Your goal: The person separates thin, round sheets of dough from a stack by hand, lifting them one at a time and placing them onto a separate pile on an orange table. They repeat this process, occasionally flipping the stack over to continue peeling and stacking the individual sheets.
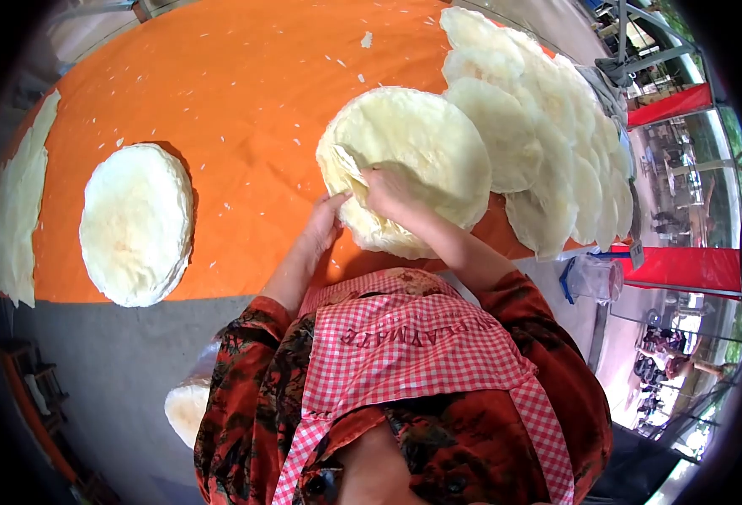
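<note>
A thick stack of thin, pale round sheets [413,151] is tilted up off the orange cloth [245,93] in front of me. My left hand [329,217] grips the stack's near left edge from below. My right hand [388,192] rests on the stack's face, its fingertips at the curled edges of the top sheets on the left side. Both sleeves are red and dark patterned, above a red checked apron [413,345].
A second round stack [135,223] lies flat on the cloth at left. Several single sheets [556,126] overlap in a row along the right. More sheets [18,202] hang at the far left edge. A clear plastic jug [594,278] stands at right, and another pale stack [188,408] sits low near my left elbow.
</note>
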The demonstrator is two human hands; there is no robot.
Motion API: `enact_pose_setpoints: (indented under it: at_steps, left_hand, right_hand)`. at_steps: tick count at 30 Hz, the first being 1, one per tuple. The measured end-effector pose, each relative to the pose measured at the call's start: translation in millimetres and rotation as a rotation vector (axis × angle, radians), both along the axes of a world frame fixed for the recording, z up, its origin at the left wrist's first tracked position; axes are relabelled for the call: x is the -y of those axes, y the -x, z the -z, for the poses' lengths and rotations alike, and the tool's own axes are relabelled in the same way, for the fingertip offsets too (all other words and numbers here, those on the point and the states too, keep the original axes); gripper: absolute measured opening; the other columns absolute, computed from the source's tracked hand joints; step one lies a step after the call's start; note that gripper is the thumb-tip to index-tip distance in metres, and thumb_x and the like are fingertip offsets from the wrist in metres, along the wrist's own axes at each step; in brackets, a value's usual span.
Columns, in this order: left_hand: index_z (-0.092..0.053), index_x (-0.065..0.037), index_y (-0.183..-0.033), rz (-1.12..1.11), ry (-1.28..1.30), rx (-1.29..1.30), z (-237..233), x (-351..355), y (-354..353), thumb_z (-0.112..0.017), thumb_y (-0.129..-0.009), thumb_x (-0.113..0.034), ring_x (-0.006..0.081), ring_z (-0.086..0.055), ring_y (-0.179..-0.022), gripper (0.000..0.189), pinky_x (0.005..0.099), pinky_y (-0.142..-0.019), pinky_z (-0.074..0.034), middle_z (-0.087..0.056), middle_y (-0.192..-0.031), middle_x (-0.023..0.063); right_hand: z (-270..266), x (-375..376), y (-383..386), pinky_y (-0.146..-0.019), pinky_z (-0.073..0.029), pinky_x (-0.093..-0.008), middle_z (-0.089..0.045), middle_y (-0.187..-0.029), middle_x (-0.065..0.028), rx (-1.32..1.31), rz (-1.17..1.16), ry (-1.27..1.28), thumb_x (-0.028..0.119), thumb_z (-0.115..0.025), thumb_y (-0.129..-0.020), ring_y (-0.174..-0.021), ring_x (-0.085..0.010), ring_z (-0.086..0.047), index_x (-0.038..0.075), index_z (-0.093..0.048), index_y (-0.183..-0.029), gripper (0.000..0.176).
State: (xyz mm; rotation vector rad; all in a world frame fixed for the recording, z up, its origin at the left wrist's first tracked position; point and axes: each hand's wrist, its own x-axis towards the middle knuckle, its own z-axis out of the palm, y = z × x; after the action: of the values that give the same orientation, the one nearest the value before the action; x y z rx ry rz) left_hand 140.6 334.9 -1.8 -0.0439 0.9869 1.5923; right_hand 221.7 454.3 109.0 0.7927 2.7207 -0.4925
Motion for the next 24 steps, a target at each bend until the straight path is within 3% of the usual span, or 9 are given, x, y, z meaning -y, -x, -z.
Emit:
enact_pose_setpoints:
  at_steps: [6, 9, 12, 15, 16, 18, 19, 20, 24]
  left_hand:
    - [-0.054, -0.001, -0.119, -0.031, 0.006, 0.014, -8.3, -2.7, -3.2, -0.063, -0.088, -0.017, 0.0202, -0.065, -0.086, 0.036, 0.0304, -0.073, -0.054, -0.065, -0.104, 0.0107]
    - [-0.052, 0.001, -0.12, -0.075, 0.022, 0.026, 1.2, -3.9, -4.6, -0.062, -0.089, -0.012, 0.0258, -0.064, -0.092, 0.036, 0.0356, -0.081, -0.055, -0.064, -0.108, 0.0136]
    - [-0.051, 0.002, -0.121, -0.083, -0.007, 0.017, -3.0, -5.8, -7.0, -0.061, -0.088, -0.007, 0.0282, -0.064, -0.093, 0.035, 0.0384, -0.081, -0.055, -0.063, -0.109, 0.0153]
    - [-0.051, 0.003, -0.12, -0.085, 0.031, 0.005, -4.8, -6.7, -7.4, -0.062, -0.087, -0.004, 0.0289, -0.064, -0.095, 0.036, 0.0396, -0.081, -0.056, -0.063, -0.11, 0.017]
    - [-0.051, 0.003, -0.12, -0.081, 0.051, -0.018, -4.7, -6.8, -6.5, -0.062, -0.086, -0.004, 0.029, -0.064, -0.095, 0.036, 0.0398, -0.081, -0.056, -0.063, -0.11, 0.0174]
    - [-0.051, 0.004, -0.12, -0.072, 0.085, -0.058, -1.7, -8.2, -5.4, -0.062, -0.086, -0.004, 0.0291, -0.065, -0.095, 0.036, 0.0402, -0.08, -0.056, -0.062, -0.111, 0.0184]
    - [-0.051, 0.004, -0.12, -0.073, 0.078, -0.063, 0.6, -9.3, -5.0, -0.062, -0.086, -0.004, 0.0292, -0.065, -0.094, 0.037, 0.0404, -0.08, -0.056, -0.062, -0.11, 0.0187]
    - [-0.05, 0.005, -0.12, -0.076, 0.07, -0.066, 3.6, -10.3, -4.9, -0.062, -0.086, -0.004, 0.0293, -0.065, -0.094, 0.037, 0.0405, -0.079, -0.056, -0.062, -0.11, 0.019]
    - [-0.049, 0.004, -0.121, -0.04, 0.048, -0.047, -0.7, -7.5, -4.3, -0.063, -0.085, -0.006, 0.0292, -0.065, -0.095, 0.04, 0.0404, -0.081, -0.056, -0.063, -0.109, 0.0191]
  right_hand:
    - [6.7, 2.4, -3.8, -0.087, -0.047, -0.0408, -0.065, -0.104, -0.0147, -0.058, 0.012, -0.01, 0.026, -0.058, -0.085, -0.099, -0.0299, -0.062, 0.0, -0.063, -0.108, 0.035]
    - [25.8, 11.1, -11.3, -0.09, -0.047, -0.0415, -0.064, -0.106, -0.0148, -0.22, -0.027, -0.227, 0.026, -0.056, -0.085, -0.098, -0.0307, -0.062, 0.001, -0.061, -0.113, 0.038]
    - [19.5, 23.0, -13.8, -0.082, -0.051, -0.04, -0.063, -0.106, -0.0185, -0.233, 0.006, -0.293, 0.02, -0.057, -0.088, -0.085, -0.0303, -0.064, 0.002, -0.056, -0.123, 0.039]
    - [-24.7, 1.2, -1.7, -0.079, -0.052, -0.0365, -0.066, -0.107, -0.0138, 0.103, 0.366, 0.234, 0.013, -0.062, -0.082, -0.092, -0.0266, -0.065, 0.001, -0.06, -0.116, 0.036]
    - [-23.8, -16.8, -4.0, -0.073, -0.053, -0.0334, -0.068, -0.097, -0.014, 0.047, 0.43, 0.323, 0.004, -0.062, -0.079, -0.082, -0.0229, -0.067, -0.001, -0.063, -0.111, 0.032]
    - [9.5, -107.8, -33.2, -0.067, -0.05, -0.0327, -0.068, -0.084, -0.0112, -0.148, 0.259, 0.331, 0.012, -0.065, -0.07, -0.073, -0.0201, -0.064, -0.002, -0.066, -0.1, 0.033]
    - [24.4, -173.7, -52.3, -0.065, -0.048, -0.0342, -0.065, -0.079, -0.0071, -0.331, 0.162, 0.543, 0.014, -0.065, -0.064, -0.069, -0.019, -0.06, -0.002, -0.066, -0.094, 0.034]
    - [-17.1, -195.8, -59.4, -0.063, -0.046, -0.0337, -0.062, -0.074, -0.0026, -0.379, 0.184, 0.226, 0.012, -0.063, -0.063, -0.065, -0.0158, -0.056, -0.001, -0.066, -0.091, 0.031]
    - [-151.0, -262.0, -71.6, -0.064, -0.047, -0.0278, -0.065, -0.077, -0.0025, -0.329, 0.357, 0.112, 0.007, -0.058, -0.066, -0.07, -0.0118, -0.058, 0.001, -0.067, -0.098, 0.034]
